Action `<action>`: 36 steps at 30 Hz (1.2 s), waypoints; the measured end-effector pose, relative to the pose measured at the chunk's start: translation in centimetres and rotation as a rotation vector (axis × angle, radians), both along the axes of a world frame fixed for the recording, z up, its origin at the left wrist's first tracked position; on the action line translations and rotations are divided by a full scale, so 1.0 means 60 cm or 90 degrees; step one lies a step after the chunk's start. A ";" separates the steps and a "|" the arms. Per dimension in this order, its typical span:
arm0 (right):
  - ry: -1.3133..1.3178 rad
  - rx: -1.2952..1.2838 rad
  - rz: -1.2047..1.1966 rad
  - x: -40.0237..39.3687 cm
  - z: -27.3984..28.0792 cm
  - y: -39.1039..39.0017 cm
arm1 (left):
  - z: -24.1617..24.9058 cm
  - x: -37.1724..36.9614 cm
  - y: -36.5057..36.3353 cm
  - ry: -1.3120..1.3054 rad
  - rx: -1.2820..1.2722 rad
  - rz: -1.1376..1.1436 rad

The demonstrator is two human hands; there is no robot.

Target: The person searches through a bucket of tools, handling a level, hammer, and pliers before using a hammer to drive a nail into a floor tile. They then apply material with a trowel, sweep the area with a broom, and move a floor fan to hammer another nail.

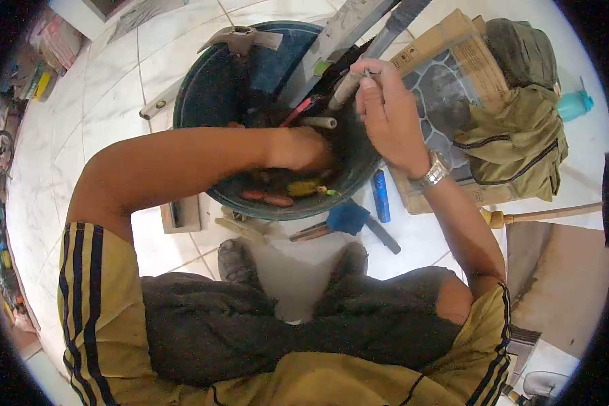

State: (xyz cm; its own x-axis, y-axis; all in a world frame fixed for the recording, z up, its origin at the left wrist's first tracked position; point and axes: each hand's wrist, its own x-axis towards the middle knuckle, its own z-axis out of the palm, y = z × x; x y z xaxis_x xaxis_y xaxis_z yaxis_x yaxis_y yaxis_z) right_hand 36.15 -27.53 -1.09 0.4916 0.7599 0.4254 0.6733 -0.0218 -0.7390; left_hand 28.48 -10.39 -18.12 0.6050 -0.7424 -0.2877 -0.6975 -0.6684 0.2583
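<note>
A dark round tub [291,211] full of tools stands on the tiled floor. My left hand [303,150] reaches down inside it, with its fingers hidden among the tools. Over the tub's right side, my right hand [388,111] is closed, thumb and forefinger pinching a small thin object too small to name. Beside its fingers a long grey handle [386,37] slants up out of the tub. A pale tube end [319,122] lies near my left hand. Yellow [303,187] and red-handled [276,200] items rest at the tub's near side.
A pickaxe-like head [240,39] lies over the tub's far rim. Cardboard boxes [480,57] with olive cloth [521,145] stand at the right. A blue cylinder [381,196], a blue-headed tool [348,218] and a level [161,105] lie around the tub. A broom handle [555,212] extends at right.
</note>
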 end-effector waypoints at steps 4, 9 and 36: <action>0.000 0.034 -0.001 0.003 -0.011 0.006 | 0.148 -0.016 -0.005 -0.031 0.158 0.194; -0.005 0.014 -0.008 -0.002 -0.004 0.002 | 0.220 0.000 0.113 -0.074 -0.213 0.401; 0.042 0.012 -0.029 -0.006 -0.004 0.005 | 0.265 -0.014 0.059 -0.334 -0.038 0.454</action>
State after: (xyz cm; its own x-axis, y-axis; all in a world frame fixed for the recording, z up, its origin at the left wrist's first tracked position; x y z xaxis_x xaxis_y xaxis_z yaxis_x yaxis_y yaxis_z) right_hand 35.81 -27.25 -1.32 0.5527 0.7287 0.4044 0.6215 -0.0371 -0.7825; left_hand 27.61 -6.85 -2.20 0.9725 -0.1426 0.1840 -0.1579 -0.9849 0.0714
